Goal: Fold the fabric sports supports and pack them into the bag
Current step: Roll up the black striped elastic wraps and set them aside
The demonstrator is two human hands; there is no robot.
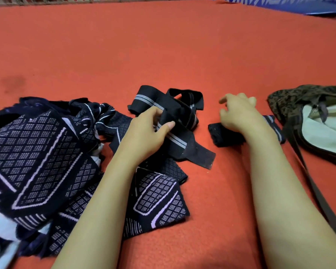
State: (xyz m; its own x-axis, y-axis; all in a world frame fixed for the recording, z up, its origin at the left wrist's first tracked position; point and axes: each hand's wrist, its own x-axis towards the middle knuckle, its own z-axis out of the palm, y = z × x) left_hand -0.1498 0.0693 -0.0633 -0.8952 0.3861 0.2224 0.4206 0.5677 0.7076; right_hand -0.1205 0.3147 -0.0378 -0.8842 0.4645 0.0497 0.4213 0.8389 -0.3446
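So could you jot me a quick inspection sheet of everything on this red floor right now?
Surface: red mat, a dark stain at far left.
Job's things: black striped strap tangled at centre; folded dark support under the right forearm; patterned supports heaped at left; bag open at right, pale lining showing.
Clutter: nothing seen.
Hands: left hand grips the strap; right hand hovers, fingers relaxed, holding nothing.
Cables: nothing seen; only the bag's shoulder strap trailing forward.
Surroundings: blue patterned sheet at far right, railing along the top edge.
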